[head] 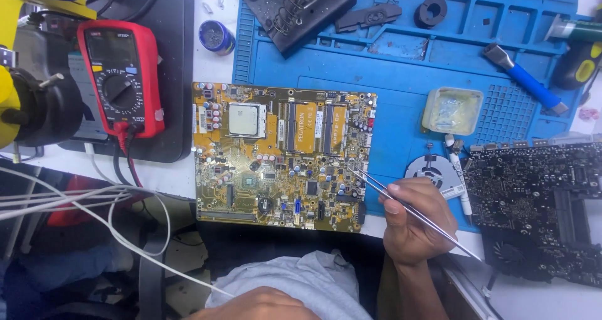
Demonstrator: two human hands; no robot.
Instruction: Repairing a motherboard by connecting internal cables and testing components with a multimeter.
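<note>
A yellow circuit board (251, 182) with a silver processor and two memory modules lies at the near edge of a blue work mat (401, 69). My right hand (417, 223) grips thin metal tweezers (370, 181); their tips touch the board's right part, near small components. My left hand (257, 304) rests low at the bottom edge on grey cloth, mostly cut off, and holds nothing that I can see.
A red multimeter (122, 75) with leads lies left of the board. A black circuit board (539, 207) sits at right, with a small fan (433, 169), a white pen, a flux tin (451, 110), a blue-handled tool (523, 78) and black parts on the mat. White cables trail at left.
</note>
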